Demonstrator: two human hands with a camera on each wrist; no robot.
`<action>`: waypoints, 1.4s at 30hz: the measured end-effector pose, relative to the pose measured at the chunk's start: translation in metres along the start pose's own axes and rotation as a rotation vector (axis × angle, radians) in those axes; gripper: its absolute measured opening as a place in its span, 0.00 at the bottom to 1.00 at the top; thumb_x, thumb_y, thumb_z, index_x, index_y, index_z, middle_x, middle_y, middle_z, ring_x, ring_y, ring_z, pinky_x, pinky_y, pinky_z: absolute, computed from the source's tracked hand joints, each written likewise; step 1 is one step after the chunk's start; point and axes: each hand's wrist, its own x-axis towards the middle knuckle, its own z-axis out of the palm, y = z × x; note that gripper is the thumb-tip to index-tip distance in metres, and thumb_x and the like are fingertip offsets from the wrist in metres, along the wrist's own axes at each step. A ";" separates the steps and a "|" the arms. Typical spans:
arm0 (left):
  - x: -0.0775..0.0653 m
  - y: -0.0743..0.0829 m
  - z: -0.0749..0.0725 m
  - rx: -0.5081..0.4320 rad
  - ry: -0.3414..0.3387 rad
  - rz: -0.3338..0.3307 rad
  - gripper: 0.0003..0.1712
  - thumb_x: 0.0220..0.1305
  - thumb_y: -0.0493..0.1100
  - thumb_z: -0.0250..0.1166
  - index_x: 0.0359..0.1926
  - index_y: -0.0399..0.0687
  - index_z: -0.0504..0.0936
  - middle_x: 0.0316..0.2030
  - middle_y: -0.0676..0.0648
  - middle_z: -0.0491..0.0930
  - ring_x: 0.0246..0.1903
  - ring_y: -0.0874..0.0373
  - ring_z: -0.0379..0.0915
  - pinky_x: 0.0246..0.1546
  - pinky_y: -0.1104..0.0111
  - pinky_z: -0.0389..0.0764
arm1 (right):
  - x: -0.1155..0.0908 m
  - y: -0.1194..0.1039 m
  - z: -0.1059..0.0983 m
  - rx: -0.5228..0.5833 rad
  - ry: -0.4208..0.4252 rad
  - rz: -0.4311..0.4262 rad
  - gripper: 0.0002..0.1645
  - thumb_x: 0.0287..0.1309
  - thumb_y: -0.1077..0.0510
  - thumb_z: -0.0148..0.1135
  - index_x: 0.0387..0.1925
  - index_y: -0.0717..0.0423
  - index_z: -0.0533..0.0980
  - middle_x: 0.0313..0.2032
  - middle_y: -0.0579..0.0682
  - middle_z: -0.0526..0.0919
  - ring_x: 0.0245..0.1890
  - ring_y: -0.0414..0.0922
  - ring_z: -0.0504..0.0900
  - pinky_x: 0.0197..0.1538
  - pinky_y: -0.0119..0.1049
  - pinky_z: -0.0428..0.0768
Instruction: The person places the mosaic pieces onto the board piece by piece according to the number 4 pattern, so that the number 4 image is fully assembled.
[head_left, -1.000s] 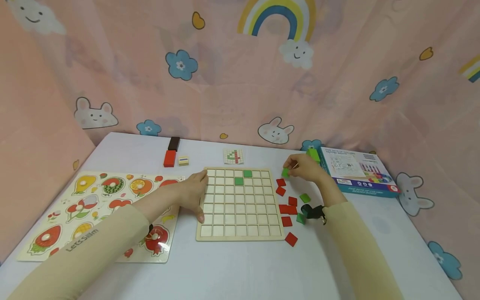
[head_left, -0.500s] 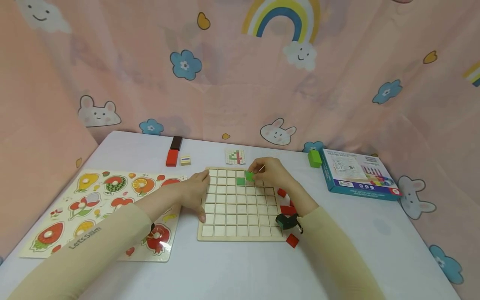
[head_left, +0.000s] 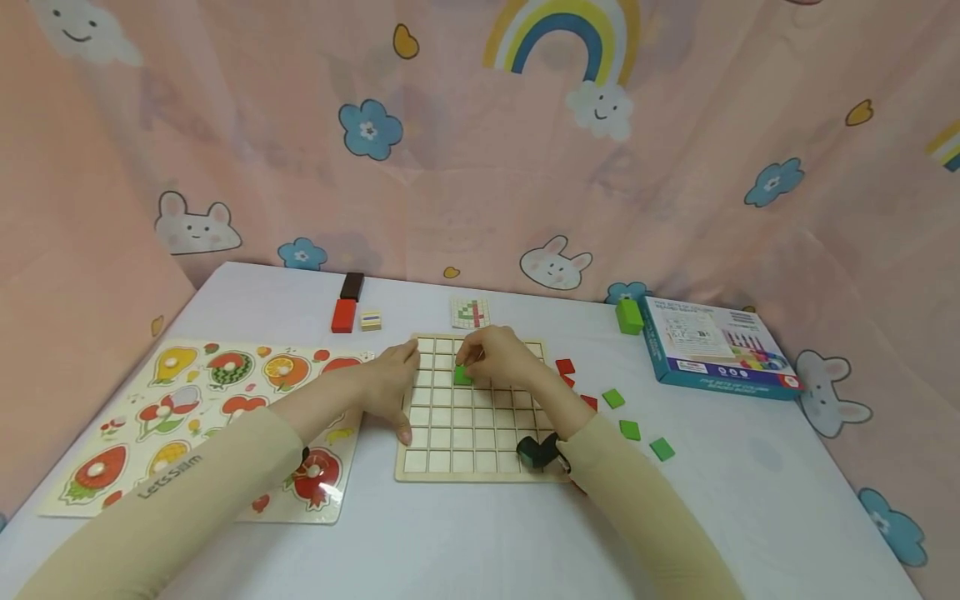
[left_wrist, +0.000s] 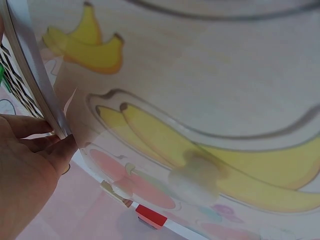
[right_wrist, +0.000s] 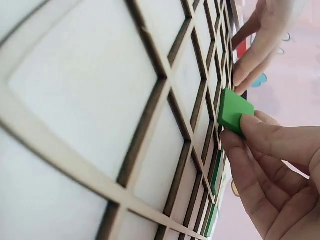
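In the head view, a wooden grid board (head_left: 450, 437) with square cells lies mid-table. My left hand (head_left: 386, 392) rests along its left edge, thumb and fingers spread and touching the frame. Over the upper cells, my right hand (head_left: 498, 358) pinches a green square tile (head_left: 462, 377) between thumb and fingers. The right wrist view has this tile (right_wrist: 234, 111) tilted against the grid bars. Two other green tiles (right_wrist: 216, 172) sit in cells there; the right hand hides them from the head camera. The left wrist view shows the left fingers at the board's edge.
Loose red tiles (head_left: 565, 367) and green tiles (head_left: 630, 430) lie right of the board. A small pattern card (head_left: 470, 314) sits behind it. The fruit puzzle (head_left: 202, 417) is at left, red block (head_left: 343, 316) behind. Back right are a green block (head_left: 629, 317) and a box (head_left: 720, 342).
My right hand has carried the green tile leftward from the table's right side to the board's upper cells. The left hand stays on the board's edge.
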 end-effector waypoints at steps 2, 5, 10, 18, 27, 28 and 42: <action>0.000 0.001 0.000 -0.001 -0.003 -0.003 0.79 0.36 0.65 0.80 0.74 0.23 0.45 0.77 0.27 0.36 0.77 0.32 0.37 0.78 0.47 0.52 | 0.000 0.000 0.002 -0.004 -0.004 0.001 0.05 0.55 0.65 0.68 0.32 0.52 0.84 0.32 0.47 0.87 0.33 0.39 0.82 0.38 0.29 0.81; 0.001 0.001 0.000 -0.001 -0.004 -0.005 0.80 0.35 0.65 0.81 0.74 0.24 0.45 0.77 0.27 0.36 0.77 0.32 0.37 0.78 0.47 0.52 | -0.001 -0.002 0.003 -0.021 -0.004 0.001 0.05 0.55 0.66 0.68 0.32 0.53 0.84 0.31 0.48 0.88 0.33 0.40 0.82 0.38 0.29 0.81; 0.000 0.001 -0.001 -0.008 -0.005 -0.008 0.80 0.35 0.65 0.81 0.74 0.24 0.46 0.77 0.27 0.36 0.77 0.32 0.37 0.78 0.47 0.52 | -0.001 -0.003 0.006 -0.058 0.014 0.009 0.04 0.54 0.65 0.70 0.32 0.55 0.85 0.31 0.48 0.88 0.33 0.39 0.82 0.39 0.29 0.81; 0.001 0.001 0.000 -0.021 -0.005 -0.007 0.79 0.35 0.64 0.81 0.74 0.25 0.45 0.77 0.28 0.35 0.77 0.32 0.37 0.78 0.47 0.52 | -0.002 -0.004 0.008 -0.088 0.013 0.015 0.05 0.53 0.64 0.71 0.34 0.56 0.87 0.31 0.48 0.89 0.33 0.39 0.82 0.41 0.30 0.82; 0.000 0.000 0.000 -0.030 0.007 -0.008 0.80 0.34 0.64 0.81 0.74 0.24 0.45 0.77 0.28 0.35 0.77 0.32 0.36 0.77 0.46 0.52 | -0.011 0.008 -0.012 -0.098 0.020 -0.007 0.09 0.57 0.63 0.68 0.41 0.54 0.85 0.37 0.49 0.86 0.39 0.44 0.82 0.44 0.36 0.82; 0.000 0.001 0.000 -0.032 0.009 -0.007 0.80 0.34 0.64 0.81 0.74 0.24 0.45 0.77 0.28 0.35 0.77 0.32 0.36 0.77 0.46 0.52 | -0.015 0.012 -0.019 -0.096 0.025 0.004 0.10 0.57 0.63 0.68 0.42 0.54 0.84 0.39 0.50 0.86 0.41 0.45 0.82 0.45 0.37 0.82; 0.001 0.001 0.000 -0.012 0.004 -0.007 0.81 0.33 0.65 0.81 0.74 0.24 0.45 0.77 0.27 0.35 0.77 0.32 0.37 0.77 0.46 0.52 | -0.102 0.098 -0.098 -0.117 -0.096 0.290 0.17 0.56 0.61 0.68 0.49 0.54 0.82 0.50 0.55 0.83 0.48 0.51 0.79 0.49 0.43 0.84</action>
